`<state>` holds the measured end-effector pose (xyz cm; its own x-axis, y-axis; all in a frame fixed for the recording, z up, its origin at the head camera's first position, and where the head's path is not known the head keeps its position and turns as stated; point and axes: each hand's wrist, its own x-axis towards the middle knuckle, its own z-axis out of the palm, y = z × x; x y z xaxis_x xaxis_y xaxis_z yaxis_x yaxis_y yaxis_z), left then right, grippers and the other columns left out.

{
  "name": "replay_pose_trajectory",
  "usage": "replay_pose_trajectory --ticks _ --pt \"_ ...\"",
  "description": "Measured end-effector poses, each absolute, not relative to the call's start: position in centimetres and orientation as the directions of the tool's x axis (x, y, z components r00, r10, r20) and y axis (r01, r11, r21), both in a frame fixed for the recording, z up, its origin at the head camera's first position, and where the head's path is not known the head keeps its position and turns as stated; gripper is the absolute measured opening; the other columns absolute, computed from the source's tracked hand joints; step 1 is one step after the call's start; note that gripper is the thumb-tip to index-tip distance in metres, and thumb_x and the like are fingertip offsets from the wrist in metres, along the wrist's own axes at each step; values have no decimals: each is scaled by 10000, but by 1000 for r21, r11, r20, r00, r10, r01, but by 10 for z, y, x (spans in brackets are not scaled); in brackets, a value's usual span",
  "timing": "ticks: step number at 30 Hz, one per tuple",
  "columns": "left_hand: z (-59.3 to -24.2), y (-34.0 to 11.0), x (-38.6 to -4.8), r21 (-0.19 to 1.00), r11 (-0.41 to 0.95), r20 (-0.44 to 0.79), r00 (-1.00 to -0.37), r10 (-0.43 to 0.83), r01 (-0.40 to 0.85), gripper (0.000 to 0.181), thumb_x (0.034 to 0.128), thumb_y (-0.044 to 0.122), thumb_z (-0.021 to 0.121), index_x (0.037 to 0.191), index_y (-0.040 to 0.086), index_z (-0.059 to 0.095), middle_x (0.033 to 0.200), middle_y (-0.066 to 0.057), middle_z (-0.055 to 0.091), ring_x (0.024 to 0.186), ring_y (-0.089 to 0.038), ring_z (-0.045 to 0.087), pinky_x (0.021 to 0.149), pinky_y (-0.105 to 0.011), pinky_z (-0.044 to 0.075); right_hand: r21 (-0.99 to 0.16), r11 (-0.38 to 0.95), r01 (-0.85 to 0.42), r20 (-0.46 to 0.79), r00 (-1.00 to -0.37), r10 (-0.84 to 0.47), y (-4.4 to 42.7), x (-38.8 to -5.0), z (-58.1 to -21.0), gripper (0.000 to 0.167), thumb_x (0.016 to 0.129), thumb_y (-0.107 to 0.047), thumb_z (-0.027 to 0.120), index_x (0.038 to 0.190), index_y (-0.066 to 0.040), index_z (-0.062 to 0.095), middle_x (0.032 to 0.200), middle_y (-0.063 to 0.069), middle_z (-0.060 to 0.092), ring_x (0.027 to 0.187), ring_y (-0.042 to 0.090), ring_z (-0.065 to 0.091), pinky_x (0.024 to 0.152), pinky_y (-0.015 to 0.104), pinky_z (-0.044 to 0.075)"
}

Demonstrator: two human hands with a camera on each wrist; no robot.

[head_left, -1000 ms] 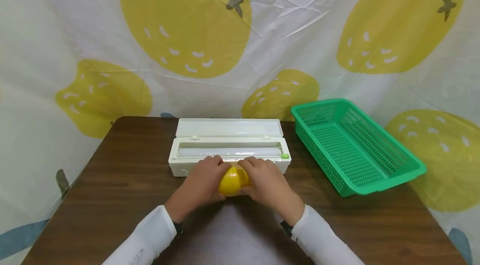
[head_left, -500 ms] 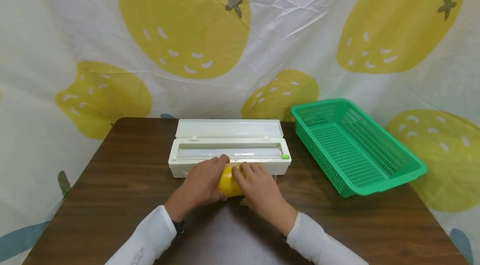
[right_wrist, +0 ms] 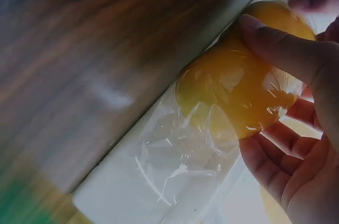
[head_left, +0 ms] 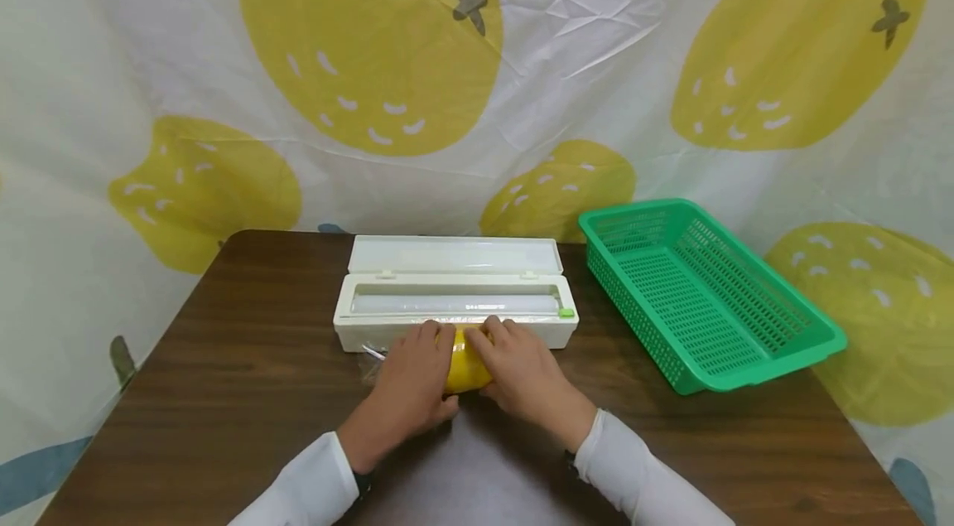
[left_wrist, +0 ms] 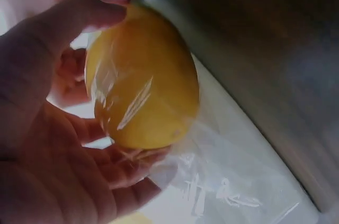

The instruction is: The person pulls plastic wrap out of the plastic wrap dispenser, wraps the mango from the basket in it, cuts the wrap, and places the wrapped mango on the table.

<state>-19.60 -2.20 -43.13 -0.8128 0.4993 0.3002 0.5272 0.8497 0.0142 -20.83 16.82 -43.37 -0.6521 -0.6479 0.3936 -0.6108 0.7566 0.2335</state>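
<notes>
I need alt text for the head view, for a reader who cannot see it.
A yellow fruit with clear film sits in the grip of a person's left hand and right hand, in front of an open white box holding a pale roll. A green basket stands to the right on the dark wooden table, before a fruit-printed cloth.

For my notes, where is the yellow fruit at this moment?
In the head view, the yellow fruit is below centre, held between the left hand and the right hand, in front of the white box.
</notes>
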Motion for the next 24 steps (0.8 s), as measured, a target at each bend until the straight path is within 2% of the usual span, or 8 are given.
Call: replay_pose_trajectory --ticks 5,9,12,18,24 --pt "-436 -14 -189 -146 888 330 -825 460 436 972 586 555 920 1276 5 514 1188 -154 538 1034 -300 540 815 -431 523 220 750 -623 343 -671 -658 170 -211 -431 736 664 -355 927 1260 -121 563 1027 46 596 829 211 613 743 337 554" --pt "-440 -11 -188 -224 899 388 -812 436 375 973 524 575 943 1220 22 548 1091 -127 522 951 -284 497 752 -387 469 185 751 -634 294 -694 -658 171 -212 -427 755 670 -350 924 1293 -126 563 1076 42 625 887 214 626 785 351 560" --pt "-443 -10 -189 -255 902 432 -794 428 348 873 539 502 953 1167 37 563 1002 -115 522 865 -268 493 716 -371 439 161 754 -637 271 -706 -655 170 -212 -424 765 661 -343 930 1299 -134 563 1070 40 630 883 215 627 775 356 563" --pt "-445 -11 -191 -253 893 497 -742 451 373 657 612 322 920 1133 106 582 912 -97 550 806 -265 559 701 -370 449 117 766 -632 221 -736 -640 168 -212 -419 769 641 -345 944 1284 -162 564 1031 30 618 851 210 622 755 358 569" --pt "-436 -16 -191 -191 880 454 -756 472 435 749 556 393 957 1167 124 618 947 -111 603 839 -287 611 740 -409 498 81 786 -613 150 -772 -618 164 -211 -411 773 635 -327 955 1290 -196 566 1019 28 609 803 206 620 724 362 564"
